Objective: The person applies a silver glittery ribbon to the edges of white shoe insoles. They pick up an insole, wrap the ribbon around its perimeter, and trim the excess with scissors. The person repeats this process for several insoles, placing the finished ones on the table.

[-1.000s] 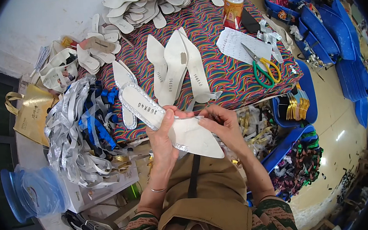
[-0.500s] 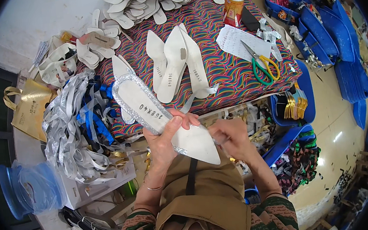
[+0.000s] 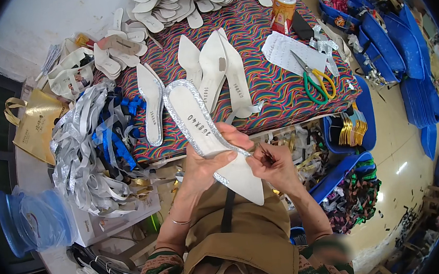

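Observation:
My left hand (image 3: pixel 206 164) is closed round the middle of a white shoe insole (image 3: pixel 185 106), its pointed toe toward me. Silver glitter trim (image 3: pixel 174 115) runs round the heel and along both sides, while the toe is bare white. At the insole's right edge, where the trim ends, my right hand (image 3: pixel 274 166) is pinched closed. A dark shape shows among its fingers, and I cannot make out what it is. On the table beyond lie another trimmed insole (image 3: pixel 152 104) and several plain white insoles (image 3: pixel 212 64).
Scissors (image 3: pixel 308 72) with green and yellow handles lie across white paper (image 3: pixel 282 53), near a bottle (image 3: pixel 282 11). Insoles are heaped (image 3: pixel 176 5) at the back. Silver ribbons (image 3: pixel 82 149) hang at the left. Blue bins (image 3: pixel 367 119) stand on the right, beside the patterned table (image 3: pixel 171 57).
The held insole has shifted right and turned more upright, uncovering the trimmed insole on the table. My right hand has moved slightly and now pinches against the insole's edge.

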Motion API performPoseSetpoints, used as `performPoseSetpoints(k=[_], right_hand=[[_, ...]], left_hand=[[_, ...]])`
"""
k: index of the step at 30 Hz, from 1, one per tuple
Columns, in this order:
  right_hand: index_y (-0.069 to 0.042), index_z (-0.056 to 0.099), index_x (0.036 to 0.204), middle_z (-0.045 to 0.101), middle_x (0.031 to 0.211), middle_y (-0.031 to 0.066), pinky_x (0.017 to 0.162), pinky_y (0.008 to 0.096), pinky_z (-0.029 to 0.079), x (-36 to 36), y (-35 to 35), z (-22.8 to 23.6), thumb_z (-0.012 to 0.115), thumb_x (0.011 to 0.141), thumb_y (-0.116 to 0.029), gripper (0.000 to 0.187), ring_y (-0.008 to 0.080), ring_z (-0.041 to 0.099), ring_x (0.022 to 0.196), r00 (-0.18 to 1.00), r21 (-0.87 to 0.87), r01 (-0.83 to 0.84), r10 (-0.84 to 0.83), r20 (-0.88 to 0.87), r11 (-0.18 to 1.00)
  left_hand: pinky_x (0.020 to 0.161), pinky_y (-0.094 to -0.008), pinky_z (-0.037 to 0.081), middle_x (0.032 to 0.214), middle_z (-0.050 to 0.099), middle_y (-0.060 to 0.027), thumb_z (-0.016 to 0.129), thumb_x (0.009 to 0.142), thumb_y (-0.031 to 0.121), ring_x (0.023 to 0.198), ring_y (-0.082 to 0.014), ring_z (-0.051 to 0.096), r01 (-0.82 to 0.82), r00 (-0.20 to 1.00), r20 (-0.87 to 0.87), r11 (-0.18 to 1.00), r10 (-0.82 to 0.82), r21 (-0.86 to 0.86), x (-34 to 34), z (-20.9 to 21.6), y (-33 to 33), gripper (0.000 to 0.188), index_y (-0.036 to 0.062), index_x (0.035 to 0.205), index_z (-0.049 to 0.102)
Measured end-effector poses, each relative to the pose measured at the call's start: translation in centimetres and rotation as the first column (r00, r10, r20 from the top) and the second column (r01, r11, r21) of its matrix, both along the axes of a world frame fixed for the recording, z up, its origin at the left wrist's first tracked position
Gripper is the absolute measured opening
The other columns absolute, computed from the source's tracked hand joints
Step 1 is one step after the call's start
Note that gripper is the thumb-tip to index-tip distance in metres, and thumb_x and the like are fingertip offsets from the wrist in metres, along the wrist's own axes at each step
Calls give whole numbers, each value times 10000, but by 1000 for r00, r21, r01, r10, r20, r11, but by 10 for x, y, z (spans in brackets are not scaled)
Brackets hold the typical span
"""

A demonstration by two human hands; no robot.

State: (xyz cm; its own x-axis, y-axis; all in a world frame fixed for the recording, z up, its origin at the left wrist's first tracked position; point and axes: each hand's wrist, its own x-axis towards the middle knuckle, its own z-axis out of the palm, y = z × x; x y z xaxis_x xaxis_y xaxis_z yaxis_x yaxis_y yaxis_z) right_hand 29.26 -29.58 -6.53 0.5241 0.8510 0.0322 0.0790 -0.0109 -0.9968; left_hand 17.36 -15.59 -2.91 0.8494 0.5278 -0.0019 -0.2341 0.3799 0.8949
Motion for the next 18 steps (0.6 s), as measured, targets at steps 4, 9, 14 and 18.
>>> performPoseSetpoints(k=[4,9,14,18], right_hand=[[-26,509,622,440,564,-60,477,210,277,-3,-7,-2,680,824,-41,266,2,360,540,998,-4,-55,55,-41,998],[1,571,657,491,587,-26,486,234,300,30,10,31,678,810,-30,189,41,421,541,966,99,131,-105,-237,986],[12,561,701,462,587,-4,474,265,275,55,47,50,667,854,-77,206,59,355,535,971,208,-32,-19,238,978],[17,507,683,377,572,3,475,279,257,56,46,49,712,841,-131,297,68,296,545,953,168,-117,63,297,979]], left_hand=[[767,-379,544,880,658,-172,592,876,-21,813,-251,667,72,993,104,987,-57,-146,-4,-8,2,236,-48,1108,558],[709,-334,525,765,646,-89,598,913,58,737,-169,641,162,977,-150,986,-154,48,-7,-16,-9,99,-35,924,632],[779,-268,489,799,668,-39,638,916,134,820,-113,620,267,928,-273,964,-255,9,-13,-20,-29,163,-23,950,668],[784,-276,486,814,669,-36,645,915,153,829,-109,615,272,910,-327,962,-255,8,-21,-18,-28,178,-19,951,674]])
